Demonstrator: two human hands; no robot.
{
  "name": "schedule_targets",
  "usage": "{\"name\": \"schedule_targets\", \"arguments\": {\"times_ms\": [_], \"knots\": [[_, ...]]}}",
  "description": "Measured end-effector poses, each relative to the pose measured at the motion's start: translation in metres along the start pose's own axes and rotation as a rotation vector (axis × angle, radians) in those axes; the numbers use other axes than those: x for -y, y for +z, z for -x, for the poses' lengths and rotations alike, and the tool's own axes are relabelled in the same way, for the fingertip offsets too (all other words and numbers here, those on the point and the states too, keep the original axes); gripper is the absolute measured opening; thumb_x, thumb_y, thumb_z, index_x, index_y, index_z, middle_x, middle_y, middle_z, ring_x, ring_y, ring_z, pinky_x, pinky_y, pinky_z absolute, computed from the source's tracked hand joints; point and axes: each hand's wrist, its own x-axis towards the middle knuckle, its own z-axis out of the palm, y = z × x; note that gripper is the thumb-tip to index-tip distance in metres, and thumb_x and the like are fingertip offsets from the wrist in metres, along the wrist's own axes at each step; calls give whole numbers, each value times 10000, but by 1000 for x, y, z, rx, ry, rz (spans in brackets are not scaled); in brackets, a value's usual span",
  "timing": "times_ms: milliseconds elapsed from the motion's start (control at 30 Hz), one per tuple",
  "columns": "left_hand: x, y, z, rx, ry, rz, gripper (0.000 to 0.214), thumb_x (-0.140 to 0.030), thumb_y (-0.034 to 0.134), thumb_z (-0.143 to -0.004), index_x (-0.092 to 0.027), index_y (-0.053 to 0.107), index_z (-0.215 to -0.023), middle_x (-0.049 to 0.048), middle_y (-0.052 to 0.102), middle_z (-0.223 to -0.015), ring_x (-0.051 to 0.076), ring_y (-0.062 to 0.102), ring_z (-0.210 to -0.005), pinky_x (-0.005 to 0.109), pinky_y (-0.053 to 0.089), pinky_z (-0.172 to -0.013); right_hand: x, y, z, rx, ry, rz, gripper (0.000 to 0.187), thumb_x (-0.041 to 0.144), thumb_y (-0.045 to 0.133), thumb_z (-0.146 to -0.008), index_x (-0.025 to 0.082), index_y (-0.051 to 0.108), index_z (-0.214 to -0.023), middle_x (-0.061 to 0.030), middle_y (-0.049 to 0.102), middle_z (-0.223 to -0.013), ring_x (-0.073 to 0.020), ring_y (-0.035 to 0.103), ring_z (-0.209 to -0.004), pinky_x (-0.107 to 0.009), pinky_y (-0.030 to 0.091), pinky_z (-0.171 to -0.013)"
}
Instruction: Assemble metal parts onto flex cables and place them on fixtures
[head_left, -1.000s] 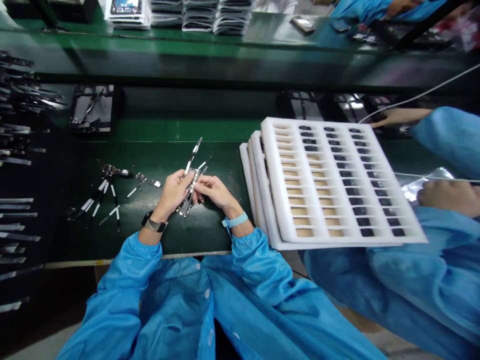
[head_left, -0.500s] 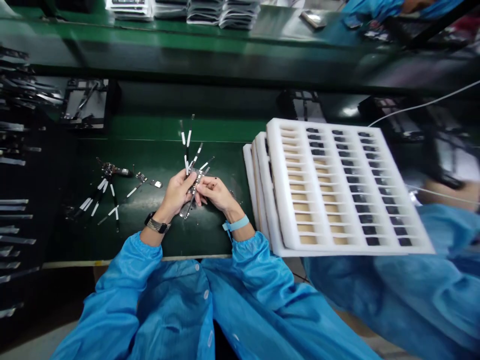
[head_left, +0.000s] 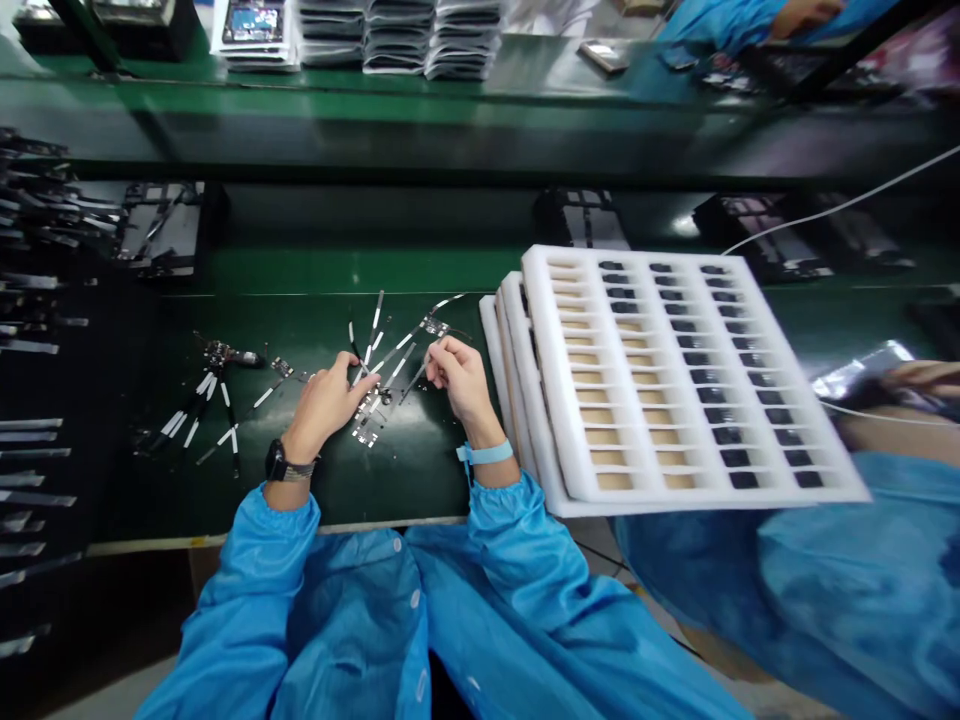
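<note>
My left hand (head_left: 328, 398), a watch on its wrist, reaches over a cluster of small circuit boards with strip-like flex cables (head_left: 367, 425) on the green bench. Its thumb and index finger are apart, the thumb at the cluster's cables. To the right, my right hand (head_left: 459, 375) has its fingertips pinched on a thin dark strip (head_left: 414, 382) that slants down toward the cluster. Just beyond those fingers lies a small board with light cable ends (head_left: 434, 326). A light blue band circles my right wrist.
Stacked white foam trays (head_left: 559, 440) with slotted rows stand at right, some slots holding dark parts. Another cable cluster (head_left: 217, 360) and a small flex piece (head_left: 281, 368) lie left. Cables hang along the dark left side (head_left: 34, 430). A co-worker's hand (head_left: 926, 380) shows far right.
My hands have moved apart, the left one leftward and the right one rightward. The cluster they held together now lies on the bench, and a small board appears beyond my right fingers.
</note>
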Motion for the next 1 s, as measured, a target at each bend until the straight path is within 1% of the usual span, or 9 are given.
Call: {"name": "schedule_targets", "arguments": {"times_ms": [67,133,233,333,533,667,867,933,1000], "knots": [[-5,-5,1,-84,-5,-7,241,-406,835,-882,-228,689,-954,-53,487,-491,199,474,-515,279,225,-587,2,0,2,42,-12,-17,447,561,746,-945,217,574,-719,34,576,-582,-93,392,-479,-250,271,-477],[-10,-7,0,-128,-13,115,243,-447,777,-927,-220,693,-909,-35,515,-508,182,464,-510,279,240,-569,5,4,4,170,-1,2,441,547,744,-953,210,586,-716,33,572,-577,-99,402,-489,-254,277,-491],[-15,0,-2,-21,-33,453,361,-554,691,-965,-196,702,-920,-9,607,-580,133,436,-480,256,286,-520,11,14,10,418,26,87,490,571,759,-945,200,577,-681,25,570,-585,-108,439,-531,-260,333,-538],[-17,12,-3,92,-56,675,419,-581,768,-902,-193,627,-826,-21,605,-572,89,402,-450,224,275,-476,14,22,13,558,34,143,549,626,736,-952,197,559,-658,23,556,-594,-116,467,-562,-267,377,-573],[-17,18,0,134,-90,828,476,-548,857,-839,-193,548,-769,-55,546,-515,51,375,-404,189,237,-425,16,18,15,486,34,64,469,627,728,-967,191,642,-818,9,628,-683,-120,533,-571,-258,435,-566],[-18,23,0,212,-130,947,518,-573,886,-799,-197,531,-776,-62,538,-509,46,374,-379,182,239,-405,11,20,18,485,71,7,448,601,776,-943,192,640,-825,5,656,-686,-117,554,-559,-256,454,-567],[-15,31,-3,392,-185,1187,511,-524,932,-751,-174,559,-778,-73,502,-517,44,385,-369,173,233,-395,-1,19,14,435,114,-87,498,651,794,-902,200,609,-801,6,665,-658,-107,551,-504,-233,390,-490],[-12,27,-5,368,-172,1242,472,-477,920,-787,-175,556,-786,-76,501,-522,41,380,-369,171,240,-401,6,15,16,393,103,-44,484,638,814,-885,200,627,-796,7,658,-633,-116,558,-490,-235,388,-471],[-9,23,-7,271,-173,1271,429,-429,893,-835,-180,547,-790,-78,502,-528,39,373,-372,172,245,-408,22,15,28,291,44,41,445,602,836,-873,202,660,-793,7,655,-612,-130,568,-478,-245,409,-453]]}}
